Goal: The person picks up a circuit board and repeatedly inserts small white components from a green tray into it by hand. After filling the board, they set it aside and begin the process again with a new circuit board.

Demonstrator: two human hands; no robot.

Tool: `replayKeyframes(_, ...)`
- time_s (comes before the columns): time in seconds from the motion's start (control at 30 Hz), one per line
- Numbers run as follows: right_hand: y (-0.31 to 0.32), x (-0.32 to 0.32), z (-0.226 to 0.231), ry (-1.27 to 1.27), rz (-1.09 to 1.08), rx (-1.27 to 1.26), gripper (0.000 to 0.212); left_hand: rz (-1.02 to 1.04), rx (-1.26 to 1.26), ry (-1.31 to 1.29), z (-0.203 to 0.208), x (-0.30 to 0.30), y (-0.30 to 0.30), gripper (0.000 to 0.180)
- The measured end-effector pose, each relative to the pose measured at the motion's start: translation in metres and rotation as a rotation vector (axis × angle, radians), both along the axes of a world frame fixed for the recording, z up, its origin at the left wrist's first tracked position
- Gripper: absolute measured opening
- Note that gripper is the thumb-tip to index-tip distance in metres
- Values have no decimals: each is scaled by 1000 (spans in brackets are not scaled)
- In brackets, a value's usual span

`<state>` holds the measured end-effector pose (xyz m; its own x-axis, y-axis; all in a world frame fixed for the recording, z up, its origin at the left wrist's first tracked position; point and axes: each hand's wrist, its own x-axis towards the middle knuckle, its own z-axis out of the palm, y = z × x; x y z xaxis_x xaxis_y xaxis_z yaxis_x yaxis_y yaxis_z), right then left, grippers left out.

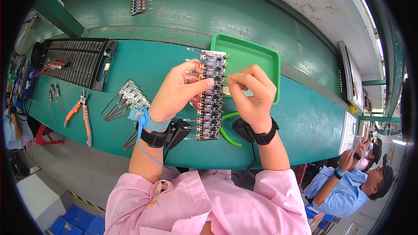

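My left hand (180, 85) grips a long circuit board panel (210, 104) upright over the table, thumb across its face. Red wires with metal tips stick out along the panel's left edge; small brass-coloured parts line its right edge. At that right edge, my right hand (252, 91) is closed in a pinch near one of the brass-coloured parts; what lies between the fingertips is too small to make out. Partly hidden behind the panel's lower half is a tool with green curved handles (230, 138). A second cluster of boards with red wires (135, 93) lies left of my left hand.
A green tray (276, 67) stands behind my right hand. Leftward are orange-handled cutters (80, 113) and a black slotted rack (80, 61) with red wires on it. Another wired panel (140, 0) lies on the far shelf. A person in blue (344, 191) sits at the right.
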<state>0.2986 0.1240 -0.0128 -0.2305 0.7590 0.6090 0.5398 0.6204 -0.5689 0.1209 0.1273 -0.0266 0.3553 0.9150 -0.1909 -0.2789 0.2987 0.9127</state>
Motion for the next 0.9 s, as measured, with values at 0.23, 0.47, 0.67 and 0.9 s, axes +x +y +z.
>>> replayKeyframes(0.23, 4, 6, -1, 250, 50, -315, 9, -26, -3, -19, -1, 0, 1, 19)
replayKeyframes(0.47, 8, 12, 2, 158, 128, -318, 8, -50, -18, -72, 2, 0, 1, 18)
replayKeyframes(0.67, 8, 13, 5, 101, 108, -300, 7, -82, -22, -74, 0, 0, 1, 19)
replayKeyframes(0.9, 17, 10, -7, -11, -7, -354, 9, 115, -7, -62, -1, -1, 2, 20)
